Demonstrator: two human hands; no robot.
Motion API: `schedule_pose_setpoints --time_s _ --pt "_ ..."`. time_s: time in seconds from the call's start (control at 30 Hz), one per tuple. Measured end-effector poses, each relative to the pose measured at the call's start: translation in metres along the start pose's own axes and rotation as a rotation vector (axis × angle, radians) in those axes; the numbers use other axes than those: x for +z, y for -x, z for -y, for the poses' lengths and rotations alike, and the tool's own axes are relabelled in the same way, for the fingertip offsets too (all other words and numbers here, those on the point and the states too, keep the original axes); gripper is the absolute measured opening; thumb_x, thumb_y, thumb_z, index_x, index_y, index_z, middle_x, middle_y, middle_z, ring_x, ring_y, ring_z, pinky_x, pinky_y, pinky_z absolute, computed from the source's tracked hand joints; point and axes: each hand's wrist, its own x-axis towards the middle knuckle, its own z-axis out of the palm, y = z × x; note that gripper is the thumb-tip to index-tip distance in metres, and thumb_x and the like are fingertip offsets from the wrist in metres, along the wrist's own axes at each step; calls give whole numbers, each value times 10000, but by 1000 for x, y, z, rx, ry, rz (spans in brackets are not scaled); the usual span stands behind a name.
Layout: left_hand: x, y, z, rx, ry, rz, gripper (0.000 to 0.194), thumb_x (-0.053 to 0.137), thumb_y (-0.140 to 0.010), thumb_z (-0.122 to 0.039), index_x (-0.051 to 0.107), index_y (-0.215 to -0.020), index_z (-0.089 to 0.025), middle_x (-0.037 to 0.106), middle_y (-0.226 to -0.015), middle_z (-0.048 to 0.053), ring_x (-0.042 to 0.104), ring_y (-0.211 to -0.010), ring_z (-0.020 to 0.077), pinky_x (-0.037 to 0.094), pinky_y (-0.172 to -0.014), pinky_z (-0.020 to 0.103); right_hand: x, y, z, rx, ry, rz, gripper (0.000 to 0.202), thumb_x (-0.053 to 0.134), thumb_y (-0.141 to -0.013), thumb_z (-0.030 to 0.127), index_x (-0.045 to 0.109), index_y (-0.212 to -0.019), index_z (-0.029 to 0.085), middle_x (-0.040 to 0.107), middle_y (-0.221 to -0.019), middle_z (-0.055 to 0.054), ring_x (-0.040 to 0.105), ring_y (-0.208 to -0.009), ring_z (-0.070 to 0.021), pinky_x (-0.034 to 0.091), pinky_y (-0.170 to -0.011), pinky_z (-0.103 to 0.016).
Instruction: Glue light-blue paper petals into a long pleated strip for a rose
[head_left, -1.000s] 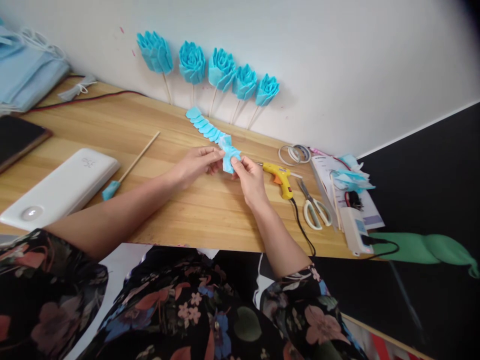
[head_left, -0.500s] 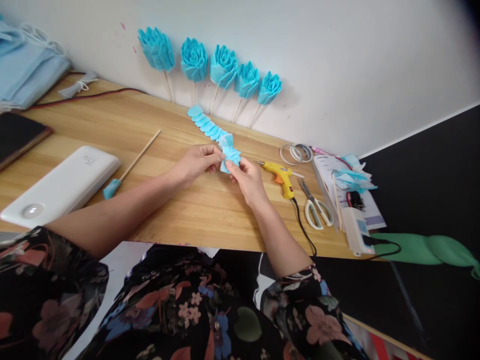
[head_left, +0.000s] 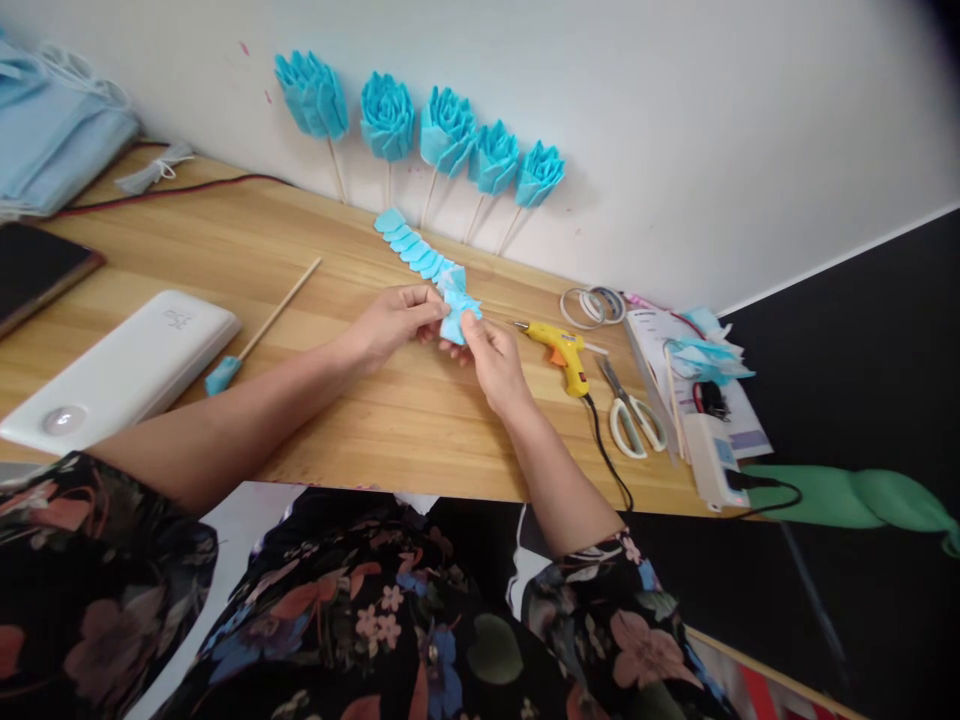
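Observation:
A light-blue fabric petal (head_left: 454, 326) is pinched between my two hands over the middle of the table. My left hand (head_left: 401, 325) grips its left edge with thumb and forefinger. On its right side, my right hand (head_left: 491, 358) has the thumb on top and fingers underneath. Just beyond my fingers, a row of overlapping light-blue petals (head_left: 411, 246) runs back toward the wall. Left of my left hand lies a wooden stick (head_left: 281, 308) with a small blue bud (head_left: 223, 375) at its near end.
Several blue fabric roses (head_left: 388, 118) on sticks lean against the wall. To the right are a yellow glue gun (head_left: 559, 347), scissors (head_left: 634, 420), tape rolls (head_left: 592, 307) and a power strip (head_left: 712, 462). A white power bank (head_left: 127, 365), a phone (head_left: 41, 270) and folded masks (head_left: 64, 130) occupy the left.
My right thumb has shifted slightly right along the petal, showing more of its surface. My left hand has hardly moved.

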Motion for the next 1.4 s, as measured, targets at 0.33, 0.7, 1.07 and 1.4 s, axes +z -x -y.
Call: schedule_pose_setpoints --time_s 0.33,0.7,1.07,1.4 --pt "1 2 0 34 -103 -23 255 699 -854 -177 578 -631 -159 560 -583 -20 469 -551 72 383 -574 208 -7 -2 3 -28 -44 -54 540 752 -799 669 492 -624 229 475 -589 46 414 -592 -101 325 -573 -270" --pt "-2 2 0 7 -99 37 281 782 -819 -307 600 -662 -163 571 -602 -5 502 -565 89 383 -571 224 -5 -1 4 -59 41 -64 535 690 -835 664 415 -656 242 425 -641 40 379 -643 -119 316 -621 -290" --pt "-1 1 -1 19 -157 -8 281 678 -871 -204 542 -627 -169 528 -564 -21 455 -538 81 352 -559 222 -7 -1 -4 -60 11 -69 489 620 -908 676 598 -713 228 544 -655 21 487 -641 -123 388 -649 -292" --pt "-4 -1 1 15 -65 -84 291 635 -963 -372 664 -766 -159 588 -637 11 505 -555 99 383 -554 220 -14 -8 -6 -50 -50 -136 460 705 -856 641 561 -714 228 532 -659 43 473 -630 -103 400 -629 -251"
